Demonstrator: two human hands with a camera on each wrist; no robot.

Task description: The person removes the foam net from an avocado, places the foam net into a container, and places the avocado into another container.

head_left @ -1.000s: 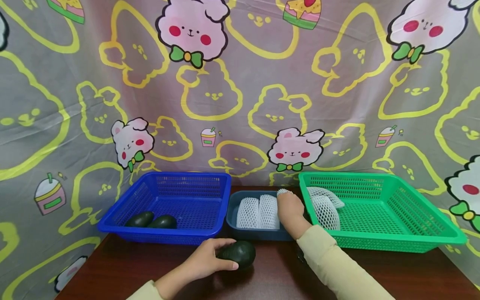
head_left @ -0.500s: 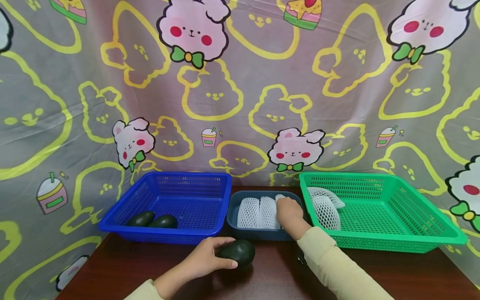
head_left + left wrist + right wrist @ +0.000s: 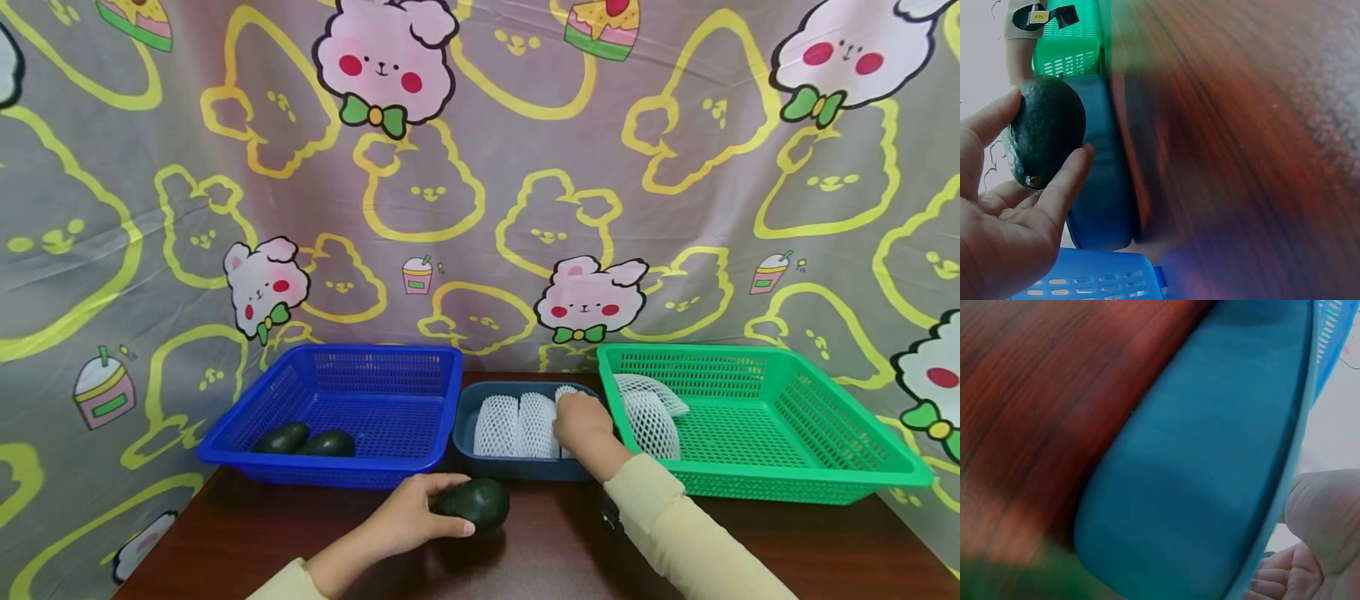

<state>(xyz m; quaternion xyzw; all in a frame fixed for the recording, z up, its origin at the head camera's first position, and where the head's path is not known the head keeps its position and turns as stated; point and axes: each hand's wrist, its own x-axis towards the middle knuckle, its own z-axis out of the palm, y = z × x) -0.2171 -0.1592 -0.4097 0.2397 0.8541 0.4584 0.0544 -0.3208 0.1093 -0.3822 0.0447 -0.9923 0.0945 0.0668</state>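
My left hand (image 3: 405, 518) holds a dark green avocado (image 3: 477, 505) over the table's front; in the left wrist view thumb and fingers lie around the avocado (image 3: 1047, 128), its stem end towards the palm. My right hand (image 3: 583, 429) reaches into the small blue-grey bin (image 3: 502, 468), its curled fingers at a white foam net sleeve (image 3: 566, 392) on the right. Beside it stand two more foam net sleeves (image 3: 497, 427). In the right wrist view the bin's wall partly hides the right hand (image 3: 1310, 544).
To the left stands a blue basket (image 3: 322, 475) with two avocados (image 3: 327, 443) in it. A green basket (image 3: 757, 486) on the right holds white foam nets (image 3: 651, 423) at its left end. A patterned cloth (image 3: 480, 208) hangs behind the table (image 3: 540, 550).
My right hand went down into the bin with the net sleeve, then shifted slightly right. My left hand and its avocado have hardly moved.
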